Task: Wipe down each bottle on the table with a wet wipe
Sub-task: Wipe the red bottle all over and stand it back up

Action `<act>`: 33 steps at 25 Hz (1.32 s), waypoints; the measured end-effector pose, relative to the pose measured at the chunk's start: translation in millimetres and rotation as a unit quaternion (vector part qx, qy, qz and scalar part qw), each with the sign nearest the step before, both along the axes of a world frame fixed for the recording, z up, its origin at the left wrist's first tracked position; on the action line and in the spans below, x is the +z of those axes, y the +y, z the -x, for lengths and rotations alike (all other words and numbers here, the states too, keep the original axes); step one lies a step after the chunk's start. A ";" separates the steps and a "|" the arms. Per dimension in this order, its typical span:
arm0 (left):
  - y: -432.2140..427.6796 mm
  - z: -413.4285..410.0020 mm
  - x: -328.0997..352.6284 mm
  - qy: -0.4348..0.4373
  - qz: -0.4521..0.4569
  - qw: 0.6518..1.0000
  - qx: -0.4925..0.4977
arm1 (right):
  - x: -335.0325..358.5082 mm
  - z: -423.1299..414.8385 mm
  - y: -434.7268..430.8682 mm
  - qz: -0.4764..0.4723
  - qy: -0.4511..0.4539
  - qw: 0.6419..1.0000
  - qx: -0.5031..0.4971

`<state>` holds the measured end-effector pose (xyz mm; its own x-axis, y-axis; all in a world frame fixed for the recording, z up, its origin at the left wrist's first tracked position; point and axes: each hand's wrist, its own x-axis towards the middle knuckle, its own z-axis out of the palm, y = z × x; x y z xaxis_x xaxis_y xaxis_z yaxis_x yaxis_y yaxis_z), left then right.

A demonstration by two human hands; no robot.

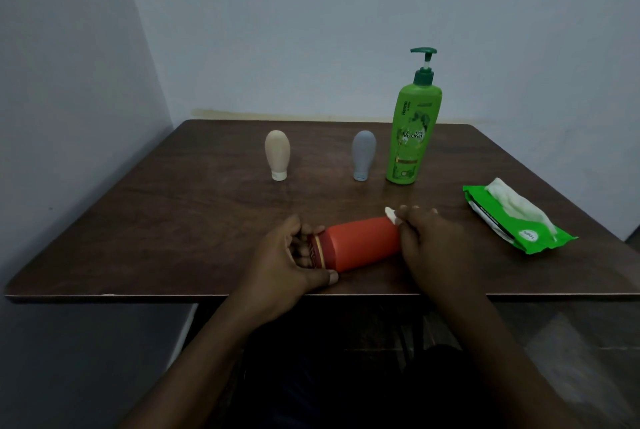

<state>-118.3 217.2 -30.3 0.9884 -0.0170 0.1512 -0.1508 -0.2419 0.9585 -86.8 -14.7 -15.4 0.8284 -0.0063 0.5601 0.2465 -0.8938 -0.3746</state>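
Dark wood-grain bench (173, 206), matte, with rounded corners and a thin pale edge along the near side. Near that front edge, an orange-red bottle (360, 243) lying on its side, smooth and cylindrical, with a ribbed, gold-banded collar at its left end. Left hand (294, 255) wrapped around that collar end, grip closed on it, thumb pressed flat on the bench below. Right hand (429, 241) cupped over the bottle's right end, grip closed over it with a wet wipe (391, 215) underneath; only a small white crumpled tuft showing past the fingers.

Farther back, three upright bottles in a loose row:
- beige squeeze bottle (277, 154), soft-looking, egg-shaped, standing on its white cap, well to the left;
- grey squeeze bottle (363, 154), same rounded shape, standing on its cap, just beside the tall one;
- green pump bottle (414, 130), glossy plastic, tall and flat-sided, darker green pump head, printed label with white lettering.

To the right, well apart from the hands, a green wipe pack (519, 220), crinkly shiny film, lying flat and angled, with a white, wrinkled sheet pulled partly out of its top opening.

Plain pale walls behind, smooth and unmarked apart from a faint stain line at bench height.
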 end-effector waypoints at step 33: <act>-8.3 12.6 3.6 -0.035 -0.018 0.999 0.024 | 11.5 3.9 -1.6 -0.042 0.044 0.997 -0.052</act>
